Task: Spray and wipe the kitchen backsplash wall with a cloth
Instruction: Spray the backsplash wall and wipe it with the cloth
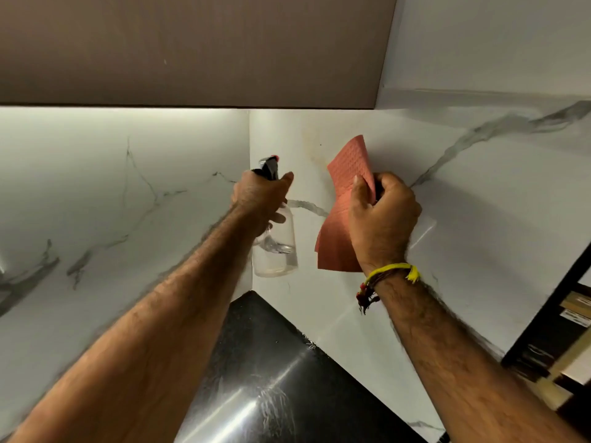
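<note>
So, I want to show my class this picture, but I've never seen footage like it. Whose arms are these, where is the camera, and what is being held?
There is no machine here. The camera sits on a person's head and looks forward and down, so the two bare arms reaching in from below are that person's own.

The left hand grips a clear spray bottle with a black spray head, aimed at the corner of the white marble-patterned backsplash wall. The bottle looks nearly empty. The right hand, with a yellow thread band at the wrist, holds a pink cloth up near the wall; whether it touches the wall is hard to tell.

Below is a shiny black countertop. Above hangs a brown cabinet. Faint yellowish marks show on the wall near the corner.
</note>
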